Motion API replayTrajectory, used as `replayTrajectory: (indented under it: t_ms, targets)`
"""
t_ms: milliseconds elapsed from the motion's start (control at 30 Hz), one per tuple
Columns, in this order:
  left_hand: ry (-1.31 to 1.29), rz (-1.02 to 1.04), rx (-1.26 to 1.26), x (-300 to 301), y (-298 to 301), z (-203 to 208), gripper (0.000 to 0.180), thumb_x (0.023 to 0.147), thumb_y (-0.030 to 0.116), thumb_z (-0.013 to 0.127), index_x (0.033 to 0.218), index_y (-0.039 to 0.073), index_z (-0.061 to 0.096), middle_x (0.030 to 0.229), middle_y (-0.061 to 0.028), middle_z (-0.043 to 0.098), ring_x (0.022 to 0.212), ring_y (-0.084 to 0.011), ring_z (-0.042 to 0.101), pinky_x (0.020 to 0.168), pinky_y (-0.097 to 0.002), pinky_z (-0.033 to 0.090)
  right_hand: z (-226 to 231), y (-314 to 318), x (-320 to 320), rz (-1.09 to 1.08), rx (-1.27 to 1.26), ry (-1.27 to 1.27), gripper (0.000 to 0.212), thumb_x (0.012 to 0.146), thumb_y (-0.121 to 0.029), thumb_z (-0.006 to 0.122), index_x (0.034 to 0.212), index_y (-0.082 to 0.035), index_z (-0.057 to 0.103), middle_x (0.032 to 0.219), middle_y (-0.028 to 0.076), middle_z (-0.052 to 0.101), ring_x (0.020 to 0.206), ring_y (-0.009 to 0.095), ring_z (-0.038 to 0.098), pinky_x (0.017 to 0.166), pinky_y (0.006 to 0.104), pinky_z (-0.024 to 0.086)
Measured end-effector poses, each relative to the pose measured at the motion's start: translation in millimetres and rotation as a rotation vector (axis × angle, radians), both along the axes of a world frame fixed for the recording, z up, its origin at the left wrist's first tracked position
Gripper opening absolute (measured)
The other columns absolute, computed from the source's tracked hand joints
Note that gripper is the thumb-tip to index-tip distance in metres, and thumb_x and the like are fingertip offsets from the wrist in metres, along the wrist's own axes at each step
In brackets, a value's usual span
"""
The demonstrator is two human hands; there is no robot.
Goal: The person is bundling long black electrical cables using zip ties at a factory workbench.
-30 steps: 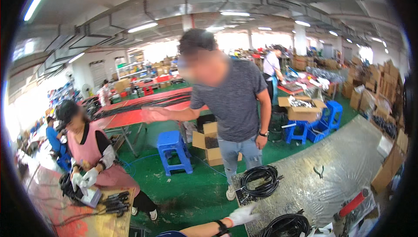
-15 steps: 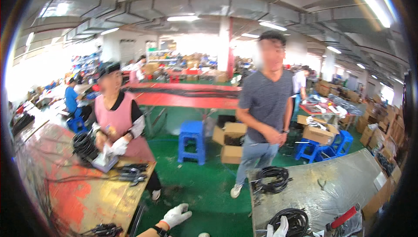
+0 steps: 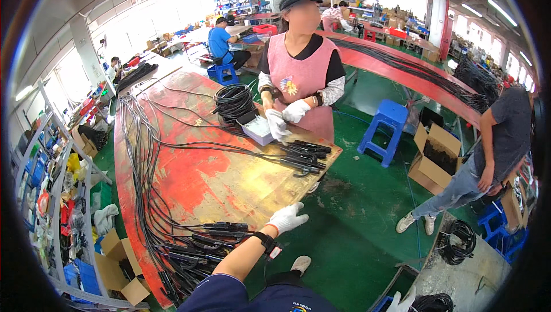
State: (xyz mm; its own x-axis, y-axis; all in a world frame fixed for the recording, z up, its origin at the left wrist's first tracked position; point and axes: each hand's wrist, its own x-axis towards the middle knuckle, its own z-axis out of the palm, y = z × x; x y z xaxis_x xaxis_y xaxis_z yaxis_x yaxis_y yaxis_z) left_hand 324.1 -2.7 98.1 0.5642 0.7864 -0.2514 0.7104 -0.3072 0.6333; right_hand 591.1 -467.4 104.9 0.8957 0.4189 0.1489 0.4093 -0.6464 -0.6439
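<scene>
Since half a second ago our view has swung left, so that the long red and gold worn worktop (image 3: pixel 189 174) now fills the middle of the picture and our left hand (image 3: pixel 287 218) has come up over its near corner. Its white-gloved fingers (image 3: pixel 298 217) are spread apart and hold nothing; they hover at the worktop's edge, perhaps just touching it, we cannot tell which. Our right hand (image 3: pixel 400 302) shows only as a gloved tip at the lower rim, and we cannot tell whether its fingers are apart or together.

Just to the left of our left hand, near the wrist, lies the bundle of black cables with black connector ends (image 3: pixel 189 243), fanned across the near end of the worktop and running away along its left side. Further out, a second group of black connectors (image 3: pixel 304 156) lies by the far edge, where a person in a pink apron (image 3: pixel 301 77) handles a small white box (image 3: pixel 258 130) beside a coil of black cable (image 3: pixel 234 102).

We judge the main risk to be snagging: a sleeve or the black wrist strap (image 3: pixel 265 239) could catch a loose cable and drag the tangled bundle off the edge onto the green floor (image 3: pixel 356 214).
</scene>
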Motion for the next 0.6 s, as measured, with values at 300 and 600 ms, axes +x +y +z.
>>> replayTrajectory:
  t_ms: [300,600]
  targets:
    - [0.232,0.132,0.105,30,119,-55,0.066,0.088,0.043,0.061,0.142,0.008,0.051,0.121,-0.0282,0.066,0.112,-0.0405,0.065,0.097,-0.0466,0.052,12,24,2,0.008,-0.101,-0.077,0.056,0.096,-0.025,0.067,0.143,0.002,0.05,0.142,0.023,0.054,0.133,0.037,0.05,0.115,0.0417,0.037]
    - [0.411,0.212,0.116,72,149,-47,0.079,0.078,0.036,0.074,0.146,0.011,0.043,0.147,-0.0264,0.045,0.134,-0.0425,0.048,0.109,-0.0481,0.044,-3,32,-11,-0.1,-0.058,-0.021,0.056,0.086,-0.015,0.072,0.137,-0.001,0.053,0.133,0.021,0.058,0.125,0.038,0.055,0.109,0.0436,0.042]
